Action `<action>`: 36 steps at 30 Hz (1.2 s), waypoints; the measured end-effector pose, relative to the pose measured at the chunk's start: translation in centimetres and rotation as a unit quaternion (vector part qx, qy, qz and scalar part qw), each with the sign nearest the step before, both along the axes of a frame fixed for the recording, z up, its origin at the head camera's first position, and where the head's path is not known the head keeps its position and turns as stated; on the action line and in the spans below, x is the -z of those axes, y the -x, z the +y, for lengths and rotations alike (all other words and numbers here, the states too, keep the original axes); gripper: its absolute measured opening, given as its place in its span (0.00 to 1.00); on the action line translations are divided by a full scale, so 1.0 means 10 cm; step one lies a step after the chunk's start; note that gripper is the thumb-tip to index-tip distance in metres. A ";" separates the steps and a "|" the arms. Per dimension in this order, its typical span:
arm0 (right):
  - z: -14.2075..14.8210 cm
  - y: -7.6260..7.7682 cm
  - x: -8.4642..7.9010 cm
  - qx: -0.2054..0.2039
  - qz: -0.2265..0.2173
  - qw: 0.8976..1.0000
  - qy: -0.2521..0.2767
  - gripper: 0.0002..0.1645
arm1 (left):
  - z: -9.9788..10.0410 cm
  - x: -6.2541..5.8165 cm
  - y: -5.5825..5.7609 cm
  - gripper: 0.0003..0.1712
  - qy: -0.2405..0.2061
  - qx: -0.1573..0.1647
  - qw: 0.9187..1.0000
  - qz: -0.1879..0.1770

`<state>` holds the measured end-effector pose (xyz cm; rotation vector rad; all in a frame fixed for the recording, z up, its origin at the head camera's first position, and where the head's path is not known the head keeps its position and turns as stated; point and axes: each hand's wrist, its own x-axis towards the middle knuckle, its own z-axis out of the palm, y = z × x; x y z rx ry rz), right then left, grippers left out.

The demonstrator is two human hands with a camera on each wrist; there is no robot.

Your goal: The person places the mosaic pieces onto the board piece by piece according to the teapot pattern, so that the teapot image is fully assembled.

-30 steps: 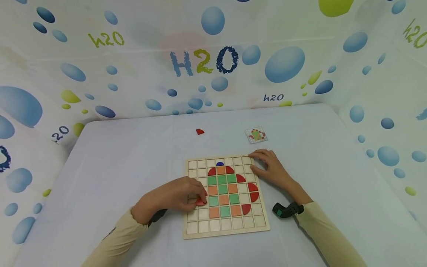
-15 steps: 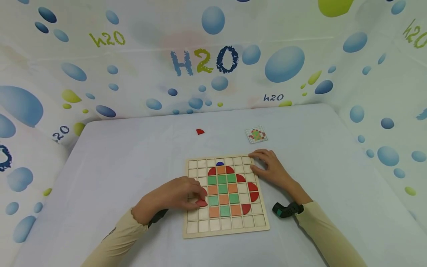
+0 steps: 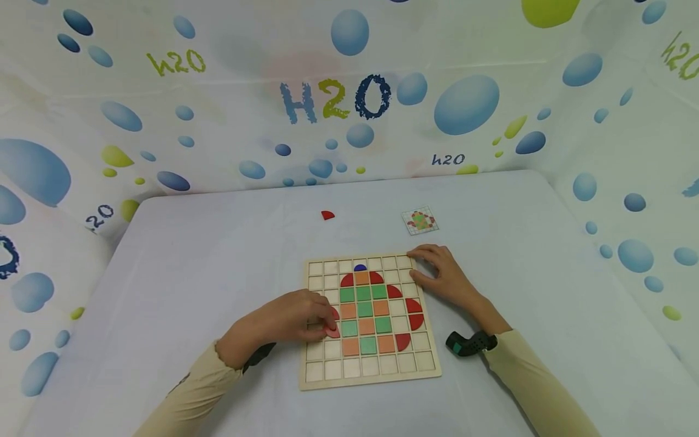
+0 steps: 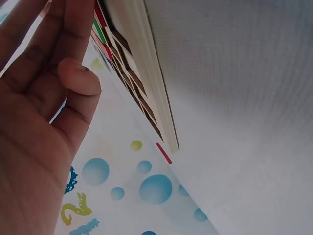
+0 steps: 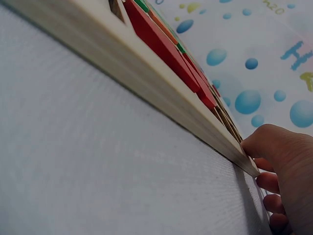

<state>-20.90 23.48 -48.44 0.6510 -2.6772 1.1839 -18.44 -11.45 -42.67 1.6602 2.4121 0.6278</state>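
Observation:
A wooden grid board (image 3: pixel 370 368) lies on the table, with green and orange square tiles and red quarter-circle pieces in its cells. Over the board's left side, my left hand (image 3: pixel 292 315) pinches a red quarter-circle piece (image 3: pixel 332 332), partly covered by the fingers. Just beyond it another red piece (image 3: pixel 335 314) shows beside the fingertips. My right hand (image 3: pixel 445 276) grips the board at its far right corner. In the right wrist view, the thumb (image 5: pixel 261 139) lies on the board's edge. The left wrist view does not show the pinched piece clearly.
A loose red quarter-circle piece (image 3: pixel 327 215) lies on the white table behind the board. To its right is a small pattern card (image 3: pixel 420 220) with a coloured grid design. A blue piece (image 3: pixel 360 267) sits in the board's top row.
The red piece under my left fingertips has turned and shifted slightly to the right. My right hand stays in place on the board's corner.

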 end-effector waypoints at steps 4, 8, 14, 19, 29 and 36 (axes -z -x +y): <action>0.00 0.00 0.01 0.001 -0.002 1.000 0.000 0.23 | 0.01 0.00 0.00 0.06 -0.009 0.003 1.000 -0.001; 0.00 0.00 0.01 0.002 -0.001 1.000 0.003 0.23 | 0.01 -0.01 -0.01 0.08 -0.006 -0.002 1.000 -0.003; 0.01 0.00 0.02 0.000 -0.005 1.000 0.003 0.23 | 0.02 0.00 0.00 0.10 -0.001 -0.006 1.000 0.004; 0.01 0.01 0.01 0.001 -0.011 1.000 0.003 0.23 | 0.03 0.02 0.01 0.08 -0.017 0.008 1.000 0.013; 0.00 0.00 0.00 0.003 -0.012 1.000 0.000 0.23 | 0.04 0.03 0.01 0.04 -0.021 0.008 1.000 0.020; 0.01 0.01 0.00 0.003 -0.013 1.000 0.002 0.23 | 0.02 -0.02 0.03 0.05 0.007 -0.010 1.000 0.018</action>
